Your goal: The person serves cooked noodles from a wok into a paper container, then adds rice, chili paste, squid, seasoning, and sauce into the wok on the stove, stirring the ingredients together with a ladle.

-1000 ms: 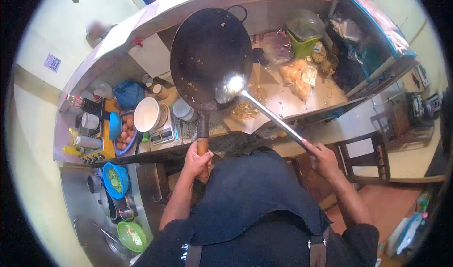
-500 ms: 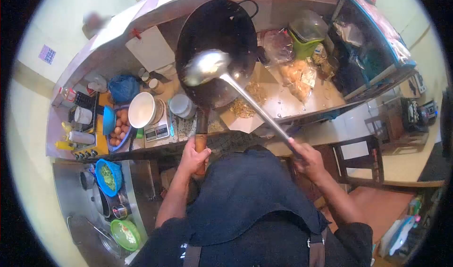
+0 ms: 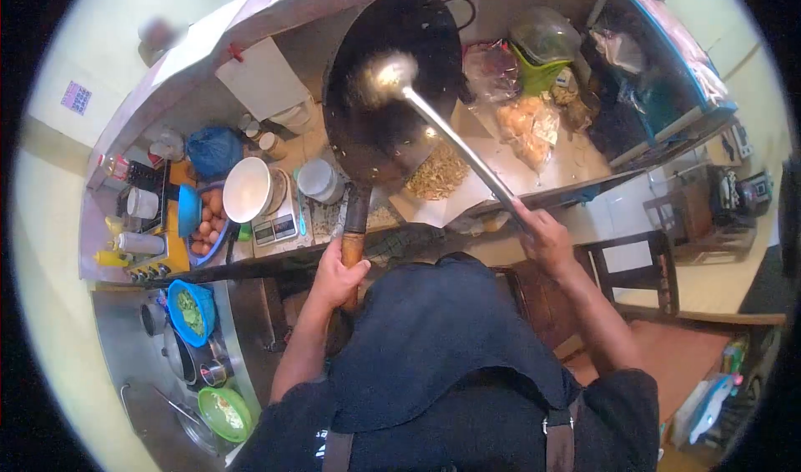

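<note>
The left hand [image 3: 338, 276] is wrapped around the brown wooden grip [image 3: 354, 247] of a large, round, blackened metal wok [image 3: 421, 42], thumb laid along it; the wok is above the light-coloured counter [image 3: 580, 155], and this long grip probably keeps the fingers away from the pan's body. The far-side dark metal loop handle [image 3: 469, 6] is unheld, so the left hand seems to steady the pan alone. The right hand [image 3: 546, 238] is closed around the end of a long, silver metal ladle [image 3: 455, 141], whose shaft slants across the wok's near right side, putting its bowl over the pan's interior; whether the two touch is unclear. Just beside the wok's near edge, a heap of brownish shredded food [image 3: 440, 174] lies on a pale paper sheet [image 3: 423, 212], which likely keeps it off the counter.
</note>
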A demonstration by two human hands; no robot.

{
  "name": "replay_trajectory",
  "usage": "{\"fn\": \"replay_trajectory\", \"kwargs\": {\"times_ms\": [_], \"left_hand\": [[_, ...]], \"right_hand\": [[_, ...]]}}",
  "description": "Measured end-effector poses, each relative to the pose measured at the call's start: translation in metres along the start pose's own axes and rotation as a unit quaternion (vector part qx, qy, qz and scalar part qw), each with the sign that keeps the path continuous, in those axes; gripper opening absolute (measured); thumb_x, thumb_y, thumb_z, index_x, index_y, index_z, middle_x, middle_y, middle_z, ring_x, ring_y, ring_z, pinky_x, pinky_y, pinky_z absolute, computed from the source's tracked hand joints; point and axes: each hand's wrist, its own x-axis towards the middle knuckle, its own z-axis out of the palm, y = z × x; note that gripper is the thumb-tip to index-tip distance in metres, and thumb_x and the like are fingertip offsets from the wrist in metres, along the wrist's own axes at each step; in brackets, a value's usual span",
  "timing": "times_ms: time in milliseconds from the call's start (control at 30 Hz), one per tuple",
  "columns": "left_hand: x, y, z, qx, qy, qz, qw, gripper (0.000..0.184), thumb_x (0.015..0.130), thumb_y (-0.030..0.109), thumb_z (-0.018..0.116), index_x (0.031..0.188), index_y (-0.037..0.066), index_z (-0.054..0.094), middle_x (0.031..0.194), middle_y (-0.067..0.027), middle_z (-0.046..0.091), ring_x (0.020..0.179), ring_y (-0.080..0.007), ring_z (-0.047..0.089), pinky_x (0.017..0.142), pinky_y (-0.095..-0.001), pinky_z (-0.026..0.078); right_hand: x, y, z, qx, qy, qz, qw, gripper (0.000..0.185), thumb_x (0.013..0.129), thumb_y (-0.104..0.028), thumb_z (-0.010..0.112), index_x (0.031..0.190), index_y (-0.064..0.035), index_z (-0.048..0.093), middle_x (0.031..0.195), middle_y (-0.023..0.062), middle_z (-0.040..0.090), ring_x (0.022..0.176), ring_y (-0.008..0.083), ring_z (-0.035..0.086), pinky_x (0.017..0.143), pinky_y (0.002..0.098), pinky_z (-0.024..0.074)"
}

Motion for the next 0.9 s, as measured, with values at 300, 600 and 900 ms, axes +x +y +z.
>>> {"fn": "replay_trajectory", "kwargs": {"times_ms": [300,600,900], "left_hand": [[-0.004,-0.007,-0.007,0.072,0.083,0.074,0.991,0.037,0.072,0.006,0.067,0.103,0.000,0.047,0.084,-0.0051,0.054,0.078,-0.0122,0.051,0.072,-0.0280,0.044],[-0.004,0.002,-0.010,-0.043,-0.003,0.007,0.999,0.035,0.075,0.004,0.065,0.104,0.001,0.046,0.076,-0.0036,0.053,0.061,-0.0111,0.053,0.055,-0.0267,0.046],[0.004,-0.028,-0.016,-0.073,-0.022,0.026,0.997,0.035,0.077,0.004,0.064,0.106,0.001,0.046,0.071,-0.0030,0.053,0.053,-0.0109,0.052,0.048,-0.0261,0.044]], "right_hand": [[-0.060,0.000,-0.039,-0.017,-0.042,0.064,0.997,0.082,0.065,0.007,0.065,0.135,-0.0310,0.045,0.083,0.0103,0.055,0.071,0.0313,0.058,0.061,0.0394,0.0470],[-0.084,0.010,-0.014,-0.094,-0.079,0.082,0.989,0.077,0.067,0.001,0.066,0.136,-0.0260,0.043,0.083,0.0118,0.055,0.073,0.0320,0.058,0.064,0.0396,0.0490],[-0.073,-0.050,0.003,-0.056,-0.067,0.033,0.996,0.069,0.073,-0.004,0.065,0.134,-0.0306,0.046,0.084,0.0099,0.057,0.071,0.0283,0.060,0.061,0.0376,0.0493]]}}
